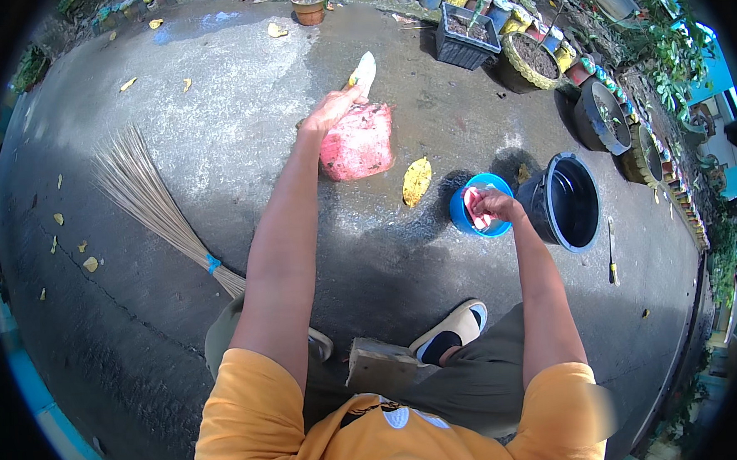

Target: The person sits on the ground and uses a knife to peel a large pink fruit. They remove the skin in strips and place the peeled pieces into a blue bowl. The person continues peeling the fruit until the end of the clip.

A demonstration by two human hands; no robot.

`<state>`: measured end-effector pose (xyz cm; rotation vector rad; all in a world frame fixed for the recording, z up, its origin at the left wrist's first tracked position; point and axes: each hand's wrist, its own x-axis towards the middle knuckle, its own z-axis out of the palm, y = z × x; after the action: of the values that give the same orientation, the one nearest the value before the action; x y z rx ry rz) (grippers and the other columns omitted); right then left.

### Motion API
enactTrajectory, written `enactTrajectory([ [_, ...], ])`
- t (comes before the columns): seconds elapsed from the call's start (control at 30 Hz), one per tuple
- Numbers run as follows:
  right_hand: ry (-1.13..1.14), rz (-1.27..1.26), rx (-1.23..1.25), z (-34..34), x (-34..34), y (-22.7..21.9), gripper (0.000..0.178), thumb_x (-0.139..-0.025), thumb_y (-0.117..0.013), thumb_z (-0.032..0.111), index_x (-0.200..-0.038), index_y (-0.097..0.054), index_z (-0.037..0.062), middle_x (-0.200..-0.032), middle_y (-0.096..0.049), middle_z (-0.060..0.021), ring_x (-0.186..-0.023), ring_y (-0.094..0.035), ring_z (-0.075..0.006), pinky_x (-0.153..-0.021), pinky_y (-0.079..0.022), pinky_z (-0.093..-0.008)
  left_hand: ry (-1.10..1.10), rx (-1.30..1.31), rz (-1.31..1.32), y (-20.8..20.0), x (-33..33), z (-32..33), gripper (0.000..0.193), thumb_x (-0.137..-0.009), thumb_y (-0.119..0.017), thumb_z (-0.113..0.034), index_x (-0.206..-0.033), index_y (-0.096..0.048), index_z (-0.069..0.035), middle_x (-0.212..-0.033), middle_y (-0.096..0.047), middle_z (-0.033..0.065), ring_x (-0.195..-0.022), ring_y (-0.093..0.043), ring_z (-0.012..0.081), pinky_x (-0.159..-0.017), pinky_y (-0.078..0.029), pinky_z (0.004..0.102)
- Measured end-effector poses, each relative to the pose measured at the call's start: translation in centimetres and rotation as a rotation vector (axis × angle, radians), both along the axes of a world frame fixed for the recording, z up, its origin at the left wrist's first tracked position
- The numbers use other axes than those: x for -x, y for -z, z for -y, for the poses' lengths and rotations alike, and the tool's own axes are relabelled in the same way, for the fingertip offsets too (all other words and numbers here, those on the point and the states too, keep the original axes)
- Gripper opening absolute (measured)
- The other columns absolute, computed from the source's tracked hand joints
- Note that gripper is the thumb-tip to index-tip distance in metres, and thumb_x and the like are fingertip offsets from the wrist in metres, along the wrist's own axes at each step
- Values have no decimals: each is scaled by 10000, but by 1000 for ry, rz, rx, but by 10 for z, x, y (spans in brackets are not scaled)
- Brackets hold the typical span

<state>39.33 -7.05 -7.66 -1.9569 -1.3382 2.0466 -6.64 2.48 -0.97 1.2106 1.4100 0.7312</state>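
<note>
The right grip (pixel 496 205) partly hides a pinkish item (pixel 470 200) (unclear).

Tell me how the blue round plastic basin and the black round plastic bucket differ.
The blue round plastic basin is smaller than the black round plastic bucket. The right hand reaches into the basin; no hand is in the bucket. Both are open-topped and stand on the concrete ground.
</note>
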Motion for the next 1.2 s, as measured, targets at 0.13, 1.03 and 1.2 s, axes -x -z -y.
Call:
enactTrajectory([
  [0.13,119,129,-15,2,-1,11,201,-698,-663,-48,-849,-647,85,-755,-633,-21,-675,-605,-136,-617,-504,-298,5,-7,-137,-11,-4,5,638,-927,-425,-617,-1136,-690,-76,-1194,-633,122,-1102,-551,196,-1009,-372,323],
  [1.03,-37,-379,-568,-37,150,-119,117,-840,-654,48,-942,-605,74,-798,-628,10,-708,-583,-80,-620,-479,-246,88,43,66,-11,-9,5,735,-915,-354,-665,-1273,-592,-69,-1417,-460,138,-1321,-374,253,-1112,-233,350],
  [1.2,-1006,183,-969,-59,273,-147,283,-762,-669,104,-1042,-643,136,-1006,-694,-75,-914,-649,-296,-772,-496,-400,75,231,219,-14,-14,9,776,-925,-338,-660,-1282,-565,-9,-1368,-505,168,-1322,-372,240,-1108,-249,358],
])
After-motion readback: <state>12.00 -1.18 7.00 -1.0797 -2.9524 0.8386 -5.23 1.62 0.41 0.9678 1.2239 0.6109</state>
